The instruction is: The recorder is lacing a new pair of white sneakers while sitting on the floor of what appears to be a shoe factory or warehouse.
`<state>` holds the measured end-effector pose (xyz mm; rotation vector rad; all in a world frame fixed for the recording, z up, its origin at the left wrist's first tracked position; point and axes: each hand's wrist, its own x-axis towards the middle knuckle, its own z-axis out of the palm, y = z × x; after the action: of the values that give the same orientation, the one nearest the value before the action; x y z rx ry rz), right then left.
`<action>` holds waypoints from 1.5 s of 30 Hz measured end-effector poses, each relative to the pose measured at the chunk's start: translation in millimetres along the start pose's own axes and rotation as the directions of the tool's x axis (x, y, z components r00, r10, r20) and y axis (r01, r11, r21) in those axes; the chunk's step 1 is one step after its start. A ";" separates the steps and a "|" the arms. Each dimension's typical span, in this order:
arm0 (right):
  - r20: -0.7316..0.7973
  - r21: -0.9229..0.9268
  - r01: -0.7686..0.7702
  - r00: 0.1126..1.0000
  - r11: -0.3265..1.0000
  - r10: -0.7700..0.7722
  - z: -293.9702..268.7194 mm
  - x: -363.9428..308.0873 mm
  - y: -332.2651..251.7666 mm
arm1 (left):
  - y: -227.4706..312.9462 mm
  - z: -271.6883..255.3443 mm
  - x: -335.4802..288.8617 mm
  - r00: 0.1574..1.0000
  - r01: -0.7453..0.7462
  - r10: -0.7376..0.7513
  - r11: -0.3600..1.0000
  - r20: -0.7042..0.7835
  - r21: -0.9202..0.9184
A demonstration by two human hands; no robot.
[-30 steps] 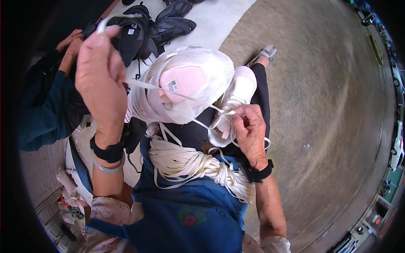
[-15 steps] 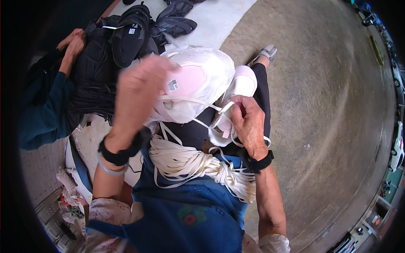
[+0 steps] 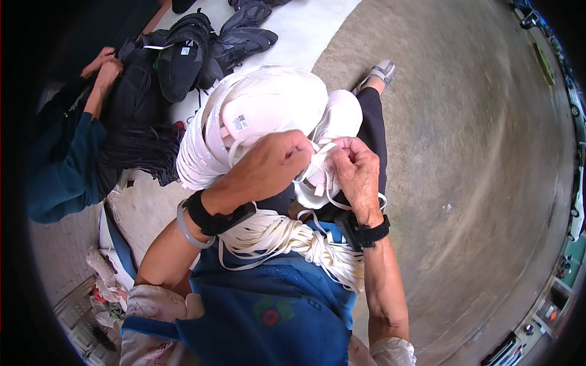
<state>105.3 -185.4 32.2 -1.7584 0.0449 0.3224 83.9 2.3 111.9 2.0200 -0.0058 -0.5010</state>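
Note:
A white shoe (image 3: 342, 113) with pink parts stands on my lap, its laced front between my two hands. My right hand (image 3: 357, 168) pinches a white shoelace (image 3: 326, 148) at the shoe's eyelets. Close against it, my left hand (image 3: 284, 152) is curled with its fingertips partly hidden, closed on the lace too. Left of the shoe lies a stack of white shoe uppers (image 3: 274, 85), with a pale pink inner piece and a small printed label. A thick bundle of off-white laces (image 3: 287, 238) rests across my blue apron (image 3: 268, 287).
At the left, another person's hands (image 3: 107, 67) are close together beside black cloth and dark laces (image 3: 137, 149). Several black shoes (image 3: 183, 61) lie on a white surface (image 3: 305, 36) at the back. Concrete floor (image 3: 458, 183) stretches to the right, with parked vehicles along the far edge.
My left hand has swung down and right, from over the white uppers to the shoe's eyelets beside my right hand. The stretched lace is now slack. My right hand has barely moved.

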 end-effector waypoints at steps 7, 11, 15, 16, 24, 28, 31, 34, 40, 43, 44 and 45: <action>-0.013 0.017 -0.055 0.998 0.998 0.055 4.0 -1.8 -10.0 | -18.7 3.5 4.9 0.952 -0.084 0.142 0.973 -0.271 0.215; 0.005 0.130 -0.136 0.991 0.982 0.137 2.2 0.1 -10.7 | -16.4 8.6 20.5 0.938 -0.029 0.108 0.972 -0.330 0.235; 0.048 0.161 -0.167 0.986 0.973 0.161 2.6 1.1 -10.6 | -25.9 7.8 22.9 0.957 -0.084 0.144 0.968 -0.252 0.238; 0.049 0.161 -0.170 0.985 0.972 0.164 3.2 0.4 -10.6 | -25.9 8.1 23.5 0.957 -0.081 0.142 0.968 -0.252 0.236; -0.003 0.096 -0.128 0.992 0.987 0.129 5.6 -0.8 -10.6 | -23.4 2.4 28.0 0.963 -0.023 0.101 0.954 -0.251 0.299; -0.012 0.099 -0.139 0.990 0.985 0.141 7.3 -0.6 -9.2 | -27.6 10.5 25.9 0.970 -0.036 0.098 0.962 -0.222 0.269; -0.016 0.071 -0.109 0.994 0.992 0.111 8.6 0.4 -10.8 | -30.1 9.8 34.1 0.930 0.044 0.063 0.958 -0.361 0.282; -0.022 0.114 -0.107 0.994 0.988 0.110 8.3 -2.0 -10.0 | -30.6 10.0 37.8 0.906 0.071 0.058 0.956 -0.418 0.286; -0.006 0.146 -0.090 0.996 0.985 0.092 6.4 -1.5 -6.0 | -19.6 6.7 33.1 0.992 -0.086 0.094 0.991 -0.086 0.100; 0.003 0.180 -0.120 0.993 0.976 0.121 6.9 -2.6 -9.6 | -21.7 2.2 33.6 0.990 -0.082 0.074 0.995 -0.118 -0.060; 0.005 0.166 -0.119 0.993 0.979 0.120 7.1 -2.9 -9.8 | -25.9 2.7 33.7 0.978 -0.099 0.096 0.995 -0.184 -0.007; 0.004 0.151 -0.118 0.993 0.981 0.119 6.3 -3.1 -10.2 | -26.2 3.1 34.0 0.961 -0.113 0.122 0.992 -0.247 0.048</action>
<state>103.2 -177.6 41.6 -1.6092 0.1742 0.3914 108.6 5.2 76.7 2.0889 0.0195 -0.1703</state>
